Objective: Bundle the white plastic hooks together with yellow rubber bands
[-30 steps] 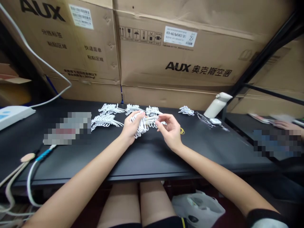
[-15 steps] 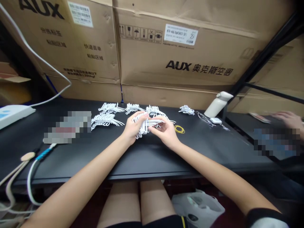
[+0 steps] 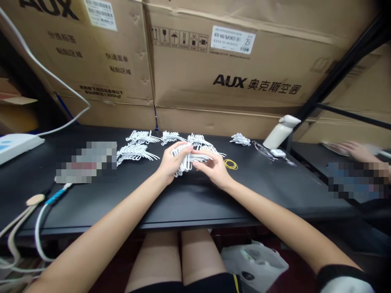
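My left hand (image 3: pixel 171 165) is closed around a bundle of small white plastic hangers (image 3: pixel 185 158) just above the black table (image 3: pixel 183 199). From the right, my right hand (image 3: pixel 214 167) grips the same bundle, its fingers pressed on the hanger arms. Beyond the hands, more bundles of white hangers (image 3: pixel 136 151) lie on the table, and further ones (image 3: pixel 171 137) sit near the back. A yellow rubber band (image 3: pixel 231 164) lies just right of my right hand.
Large AUX cardboard boxes (image 3: pixel 226 69) wall off the back. A white bottle (image 3: pixel 281 131), glasses (image 3: pixel 262 150) and a small hanger bundle (image 3: pixel 240 140) sit at back right. Cables (image 3: pixel 39 228) hang at the left edge. Another person's hand (image 3: pixel 354 150) works at far right.
My right hand moved left and closed onto the hanger bundle held by my left hand, uncovering the yellow rubber band. The other person's hand at the right shifted.
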A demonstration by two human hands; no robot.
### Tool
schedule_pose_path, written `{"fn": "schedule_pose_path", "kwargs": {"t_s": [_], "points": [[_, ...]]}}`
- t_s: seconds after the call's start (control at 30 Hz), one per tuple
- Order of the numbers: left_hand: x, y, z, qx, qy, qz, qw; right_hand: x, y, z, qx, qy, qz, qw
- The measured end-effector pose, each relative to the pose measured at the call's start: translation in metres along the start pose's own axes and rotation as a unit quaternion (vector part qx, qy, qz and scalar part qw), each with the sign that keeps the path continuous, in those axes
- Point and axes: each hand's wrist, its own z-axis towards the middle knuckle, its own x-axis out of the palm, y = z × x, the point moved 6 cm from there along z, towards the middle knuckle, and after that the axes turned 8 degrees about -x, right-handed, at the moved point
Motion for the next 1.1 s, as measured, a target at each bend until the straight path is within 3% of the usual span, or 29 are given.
{"fn": "schedule_pose_path", "kwargs": {"t_s": [0.33,0.47,0.7,0.93,1.1], "points": [[0.004,-0.002,-0.002,0.016,0.009,0.037,0.999,-0.001,-0.008,-0.003,0.034,-0.048,-0.021,0.998],[0.004,-0.001,-0.002,-0.011,0.0,-0.009,1.0,-0.002,-0.01,-0.002,0.031,-0.056,-0.004,0.998],[-0.008,-0.001,0.004,-0.033,-0.059,-0.095,0.993,0.012,-0.013,-0.009,0.077,0.032,0.023,0.996],[-0.005,-0.002,0.002,-0.03,-0.052,-0.094,0.994,0.011,-0.001,-0.01,-0.044,0.022,-0.138,0.989],[0.0,-0.001,-0.001,-0.032,-0.034,-0.073,0.996,0.015,0.004,-0.01,-0.102,0.014,-0.187,0.977]]}}
